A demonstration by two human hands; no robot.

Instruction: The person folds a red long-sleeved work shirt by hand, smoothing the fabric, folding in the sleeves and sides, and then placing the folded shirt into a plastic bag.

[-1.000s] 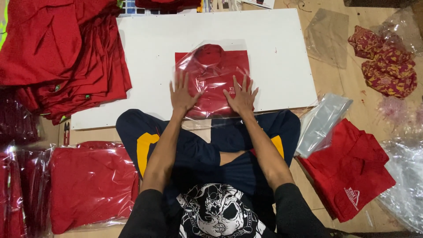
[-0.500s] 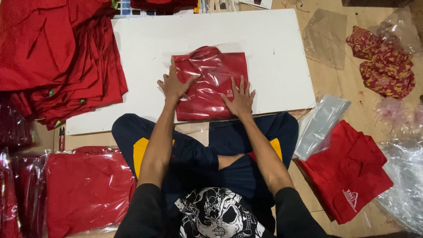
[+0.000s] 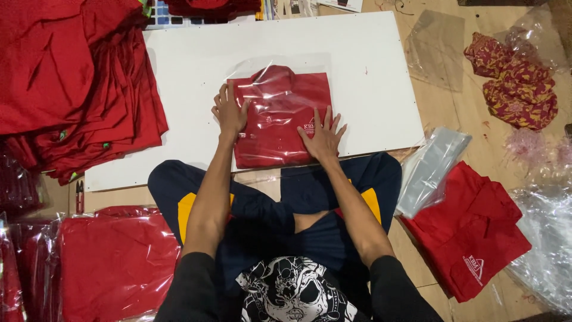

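We have a bagged red shirt [image 3: 280, 119] lying flat near the front edge of the white board [image 3: 369, 65]. Our left hand [image 3: 229, 112] rests open on its left edge, our right hand [image 3: 323, 136] spreads flat on its lower right corner; neither grips anything. Pressing evenly from the middle outward would, we judge, push air out best. The clear bag encloses the shirt fully. More bagged shirts [image 3: 116, 262] lie lower left, empty bags [image 3: 430, 170] at right.
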